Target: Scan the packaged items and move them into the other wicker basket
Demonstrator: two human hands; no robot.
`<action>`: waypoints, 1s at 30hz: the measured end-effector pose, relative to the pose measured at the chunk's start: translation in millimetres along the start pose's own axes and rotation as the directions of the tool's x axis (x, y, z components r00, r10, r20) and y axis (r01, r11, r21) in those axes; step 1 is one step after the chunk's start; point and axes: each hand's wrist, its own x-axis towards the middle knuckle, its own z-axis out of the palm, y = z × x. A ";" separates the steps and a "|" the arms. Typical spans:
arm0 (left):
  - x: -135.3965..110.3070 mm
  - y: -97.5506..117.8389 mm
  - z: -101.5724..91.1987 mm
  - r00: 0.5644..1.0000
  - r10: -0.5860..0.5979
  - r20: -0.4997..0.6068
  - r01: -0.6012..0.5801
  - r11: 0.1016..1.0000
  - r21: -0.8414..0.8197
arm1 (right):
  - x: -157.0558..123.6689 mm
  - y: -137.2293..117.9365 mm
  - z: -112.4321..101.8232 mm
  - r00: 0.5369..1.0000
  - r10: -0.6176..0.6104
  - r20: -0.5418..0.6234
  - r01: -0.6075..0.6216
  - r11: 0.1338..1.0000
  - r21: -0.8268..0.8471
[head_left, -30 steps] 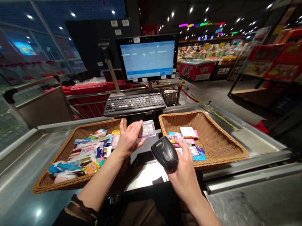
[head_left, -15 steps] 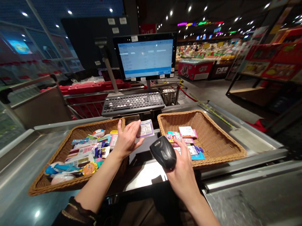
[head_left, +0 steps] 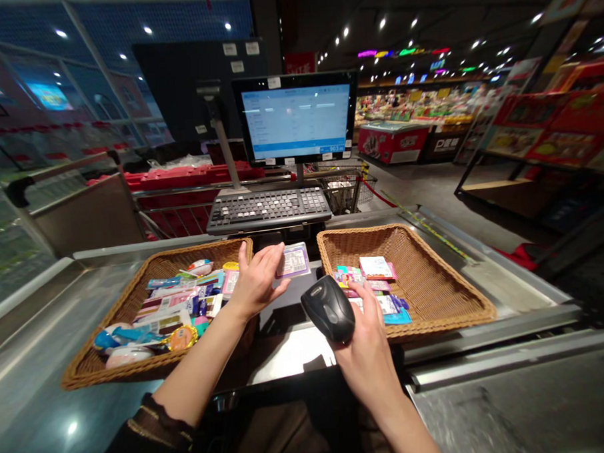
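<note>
Between the two baskets, my left hand (head_left: 259, 275) grips a small flat pack (head_left: 293, 261) with a purple edge and a printed back, its left side hidden behind the fingers. My right hand (head_left: 364, 337) is wrapped round a black handheld barcode scanner (head_left: 328, 309), whose head points toward the gap between the baskets. On the left, a wicker basket (head_left: 83, 373) contains several packaged snacks (head_left: 172, 302) and a gold-rimmed round item (head_left: 181, 338). The right wicker basket (head_left: 445, 294) has a few packets and a white-and-pink box (head_left: 376, 268) on its left side.
Behind the baskets stand a black keyboard (head_left: 268, 209) and a lit checkout monitor (head_left: 297, 123). A metal counter (head_left: 31, 345) runs beneath the baskets. Shopping carts (head_left: 176, 212) stand beyond the counter, and a shelf of red boxes (head_left: 542, 119) is at the right.
The view has shifted slightly, so the scene sits a little lower and to the right. Both hands keep their hold on the pack and the scanner.
</note>
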 end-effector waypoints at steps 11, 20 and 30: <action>-0.6 0.1 -1.9 1.000 0.006 -0.011 -0.006 1.000 -0.012 | 0.2 -0.1 -0.2 1.000 0.019 0.010 -0.019 1.000 -0.006; 25.0 13.6 4.1 0.997 0.005 0.082 0.007 0.990 -0.139 | -0.7 14.3 -23.1 0.992 0.105 -0.067 -0.104 0.994 0.022; 145.5 115.7 76.6 0.867 0.129 0.482 0.042 0.944 -0.328 | -18.7 60.7 -67.9 0.890 0.351 -0.290 -0.354 0.934 0.047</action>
